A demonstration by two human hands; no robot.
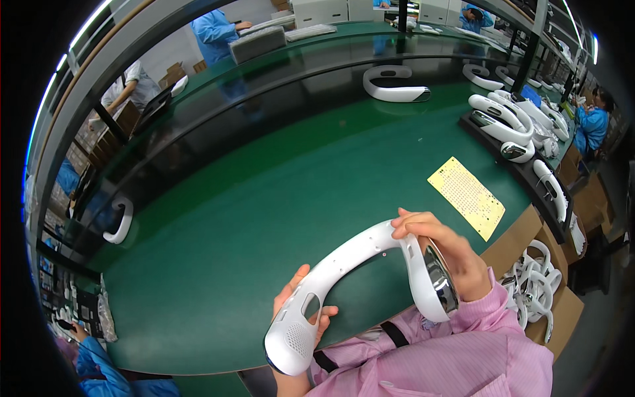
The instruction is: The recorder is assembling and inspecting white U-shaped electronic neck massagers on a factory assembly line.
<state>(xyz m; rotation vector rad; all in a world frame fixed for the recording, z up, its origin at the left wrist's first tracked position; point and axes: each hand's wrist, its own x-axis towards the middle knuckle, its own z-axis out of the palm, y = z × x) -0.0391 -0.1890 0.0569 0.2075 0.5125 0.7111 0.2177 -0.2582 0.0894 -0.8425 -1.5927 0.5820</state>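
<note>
Over the near edge of the green table I hold a white, U-shaped neck massager in both hands. My left hand is closed around its left arm, which has a dotted speaker-like patch and an oval opening; part of this hand is hidden behind the shell. With my right hand I grip the right arm near the bend, fingers over the top. A shiny chrome pad shows on that arm, beside my palm. The massager is tilted, its curved middle pointing away from me.
A yellow sheet with rows of small dots lies to the right. Beyond it, a black tray bears several massagers. White curved parts fill a cardboard box at lower right. Another massager lies near the far edge. Co-workers in blue sit around.
</note>
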